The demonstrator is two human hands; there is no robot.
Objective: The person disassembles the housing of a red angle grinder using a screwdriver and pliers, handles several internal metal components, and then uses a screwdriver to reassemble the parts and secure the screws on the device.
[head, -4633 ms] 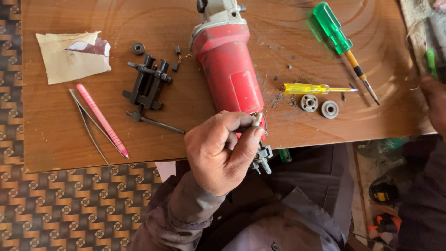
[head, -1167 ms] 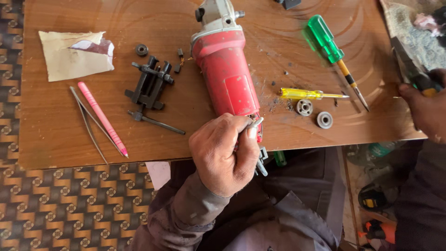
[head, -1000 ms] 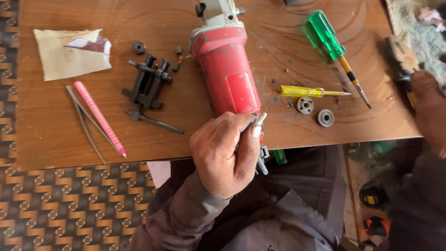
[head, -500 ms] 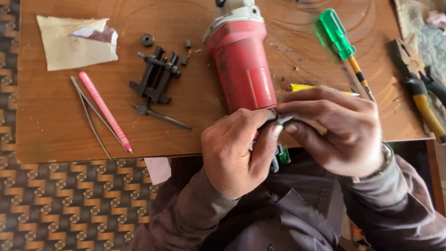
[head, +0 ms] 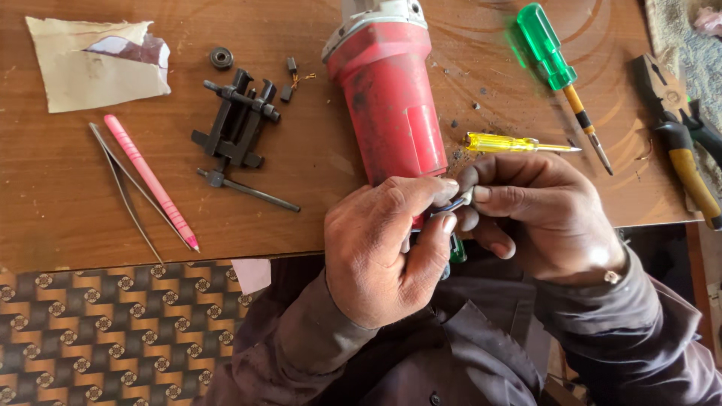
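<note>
Head view — left hand (head: 380,252) hiding wires (head: 453,204)

Two screwdrivers are lying on the tabletop (head: 60,218): a green-handled screwdriver (head: 560,71) and a yellow-handled screwdriver (head: 519,143). One red power tool (head: 387,101), one black puller (head: 237,128), one pink pen (head: 150,180), one pair of tweezers (head: 120,180), one bearing (head: 221,58), one paper scrap (head: 83,64) and one pair of pliers (head: 681,139) are sitting there too.

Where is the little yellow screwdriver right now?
The yellow screwdriver lies flat on the wooden table, just right of the red power tool and just beyond the right hand, below the green screwdriver.
</note>
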